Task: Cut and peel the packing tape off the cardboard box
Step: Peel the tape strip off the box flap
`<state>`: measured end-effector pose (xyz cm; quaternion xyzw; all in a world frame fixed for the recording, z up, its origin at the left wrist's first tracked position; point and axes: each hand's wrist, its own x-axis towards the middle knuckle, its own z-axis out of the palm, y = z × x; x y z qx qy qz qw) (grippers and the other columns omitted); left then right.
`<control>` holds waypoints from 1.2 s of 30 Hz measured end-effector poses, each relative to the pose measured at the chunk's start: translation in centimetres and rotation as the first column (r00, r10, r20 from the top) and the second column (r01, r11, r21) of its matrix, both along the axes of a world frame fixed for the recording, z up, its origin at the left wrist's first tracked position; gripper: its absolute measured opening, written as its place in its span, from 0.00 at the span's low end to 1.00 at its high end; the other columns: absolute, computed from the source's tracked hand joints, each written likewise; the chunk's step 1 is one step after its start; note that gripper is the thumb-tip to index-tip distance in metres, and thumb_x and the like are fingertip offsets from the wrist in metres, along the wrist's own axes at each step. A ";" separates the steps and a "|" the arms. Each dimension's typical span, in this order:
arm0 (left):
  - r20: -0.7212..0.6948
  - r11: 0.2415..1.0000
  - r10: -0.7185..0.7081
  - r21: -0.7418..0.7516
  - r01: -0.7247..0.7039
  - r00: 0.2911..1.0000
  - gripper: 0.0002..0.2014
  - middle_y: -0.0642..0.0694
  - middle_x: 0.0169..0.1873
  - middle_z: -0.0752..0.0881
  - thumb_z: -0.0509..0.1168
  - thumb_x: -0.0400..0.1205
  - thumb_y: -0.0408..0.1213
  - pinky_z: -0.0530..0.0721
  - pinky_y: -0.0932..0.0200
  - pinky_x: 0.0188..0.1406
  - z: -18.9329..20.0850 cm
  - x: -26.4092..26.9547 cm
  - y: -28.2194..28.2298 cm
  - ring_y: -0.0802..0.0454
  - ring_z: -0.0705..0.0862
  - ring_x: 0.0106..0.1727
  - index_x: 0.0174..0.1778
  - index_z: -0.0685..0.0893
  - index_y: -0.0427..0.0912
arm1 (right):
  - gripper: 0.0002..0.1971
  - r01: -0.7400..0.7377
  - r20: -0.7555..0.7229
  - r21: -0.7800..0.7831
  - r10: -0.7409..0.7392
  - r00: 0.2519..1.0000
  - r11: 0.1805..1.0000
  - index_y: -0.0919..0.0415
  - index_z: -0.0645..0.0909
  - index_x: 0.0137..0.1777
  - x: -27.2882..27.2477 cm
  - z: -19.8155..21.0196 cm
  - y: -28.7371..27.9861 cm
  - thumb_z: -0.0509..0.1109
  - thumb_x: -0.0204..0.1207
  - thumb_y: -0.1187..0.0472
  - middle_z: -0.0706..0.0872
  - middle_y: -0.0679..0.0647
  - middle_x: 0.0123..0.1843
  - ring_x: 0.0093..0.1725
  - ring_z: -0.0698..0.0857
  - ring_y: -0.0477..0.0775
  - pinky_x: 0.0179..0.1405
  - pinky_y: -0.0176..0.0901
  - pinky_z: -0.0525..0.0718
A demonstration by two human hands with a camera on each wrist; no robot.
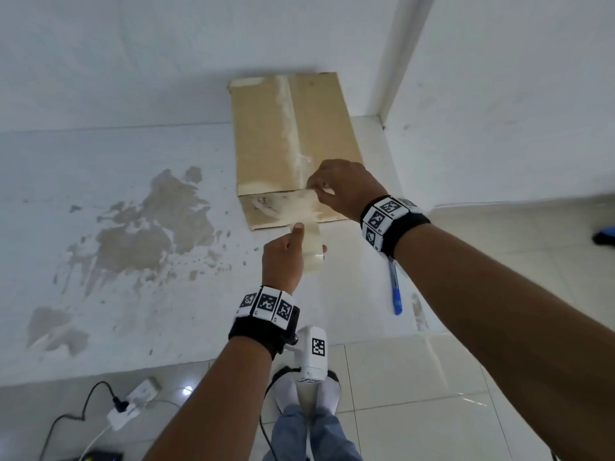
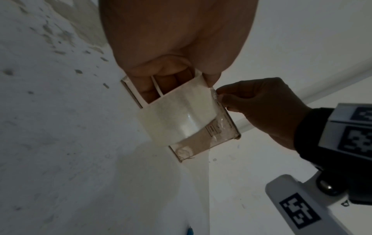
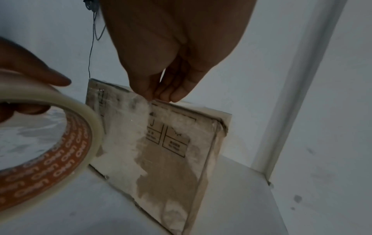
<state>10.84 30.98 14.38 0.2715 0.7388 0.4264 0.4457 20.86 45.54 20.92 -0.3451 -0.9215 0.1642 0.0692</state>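
A brown cardboard box (image 1: 263, 134) lies flat on a white surface, with clear packing tape (image 1: 291, 128) along its middle seam and over its near face. My left hand (image 1: 304, 239) grips a roll of clear tape (image 1: 314, 257) just in front of the box; the thumb lies on top and the fingers pass through the core. In the left wrist view the roll (image 2: 177, 117) hides part of the box (image 2: 201, 146). My right hand (image 1: 319, 189) pinches a tape end at the box's near top edge, also seen from the right wrist (image 3: 161, 97) above the box face (image 3: 177, 167).
A blue pen-shaped tool (image 1: 395, 287) lies on the surface under my right forearm. A brown stain (image 1: 156, 227) spreads to the left. Walls meet in a corner (image 1: 382, 121) behind the box. A power strip (image 1: 133, 404) with cables lies on the tiled floor below.
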 end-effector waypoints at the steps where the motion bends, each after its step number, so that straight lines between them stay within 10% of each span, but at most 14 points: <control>1: 0.023 1.000 0.007 0.008 -0.007 1.000 0.28 0.38 0.43 0.97 0.55 0.93 0.49 0.85 0.74 0.36 -0.1 -0.1 0.0 0.47 0.95 0.49 0.49 0.94 0.31 | 0.10 -0.004 0.003 0.016 0.004 1.000 1.000 0.57 0.91 0.53 -0.1 -0.1 0.1 0.69 0.77 0.63 0.88 0.54 0.49 0.51 0.87 0.59 0.50 0.53 0.85; 6: -0.023 0.998 -0.023 0.059 0.024 0.999 0.23 0.43 0.39 0.95 0.54 0.94 0.46 0.81 0.69 0.39 -0.2 -0.3 -0.2 0.51 0.91 0.43 0.39 0.87 0.45 | 0.06 -0.038 0.030 0.122 0.034 0.999 0.992 0.62 0.88 0.46 -0.6 -0.9 0.5 0.71 0.72 0.65 0.85 0.57 0.44 0.45 0.85 0.62 0.41 0.54 0.85; 19: 0.106 0.998 0.042 0.043 -0.046 0.994 0.30 0.42 0.38 0.97 0.59 0.91 0.53 0.93 0.46 0.58 -1.2 -0.3 -0.2 0.40 0.96 0.50 0.44 0.94 0.29 | 0.16 -0.064 0.066 0.233 0.050 0.997 0.970 0.66 0.77 0.42 -2.0 -3.0 0.5 0.77 0.55 0.73 0.80 0.60 0.45 0.37 0.79 0.61 0.29 0.52 0.81; 25: 0.078 0.998 0.028 0.048 -0.032 0.997 0.29 0.41 0.39 0.97 0.58 0.93 0.49 0.88 0.68 0.38 -1.2 -0.4 -0.3 0.62 0.92 0.34 0.45 0.95 0.28 | 0.17 -0.067 -0.024 0.164 0.072 0.997 0.984 0.65 0.76 0.45 -1.6 -3.5 0.8 0.80 0.60 0.66 0.79 0.59 0.49 0.43 0.79 0.60 0.39 0.51 0.82; 36: 0.062 0.998 0.037 0.047 -0.040 0.997 0.29 0.42 0.38 0.97 0.57 0.93 0.50 0.92 0.50 0.56 -1.2 -0.7 0.5 0.45 0.95 0.47 0.45 0.95 0.31 | 0.10 -0.025 -0.192 0.102 0.044 0.980 0.994 0.64 0.76 0.35 -1.7 -3.4 1.5 0.76 0.60 0.65 0.78 0.54 0.35 0.34 0.72 0.54 0.34 0.42 0.71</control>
